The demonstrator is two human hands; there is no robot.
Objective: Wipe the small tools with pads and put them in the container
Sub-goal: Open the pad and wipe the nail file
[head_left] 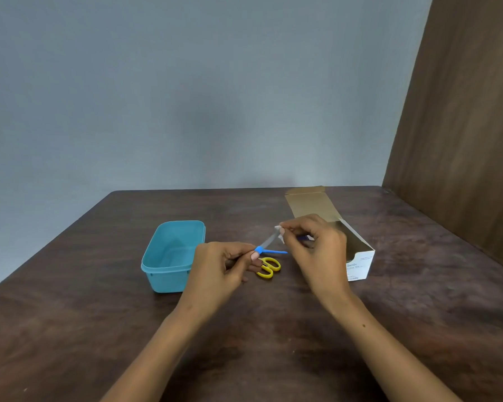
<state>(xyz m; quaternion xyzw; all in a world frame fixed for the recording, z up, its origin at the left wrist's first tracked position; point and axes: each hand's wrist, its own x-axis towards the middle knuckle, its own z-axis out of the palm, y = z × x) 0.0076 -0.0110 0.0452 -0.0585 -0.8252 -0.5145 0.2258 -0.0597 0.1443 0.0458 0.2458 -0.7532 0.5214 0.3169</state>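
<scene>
From the head camera, the left hand pinches a small tool at its blue collar, just right of the teal container; a grey blade runs up and right from the collar, and a thin blue prong sticks out sideways. The right hand, further right of the container, has its fingertips closed on the blade's far end, with what looks like a white pad between them, though it is too small to be sure. Yellow scissors lie on the table just right of the container, partly under the left hand.

Likely risks: the grip on the collar is slight, so a firm pull of the pad could twist the tool loose and drop it onto the scissors; the blade's edge may nick fingertips if they slide off the pad; the prong could snag.

The open box, well right of the container, shows "Swabs" on its white end; the smaller print below is unreadable.
</scene>
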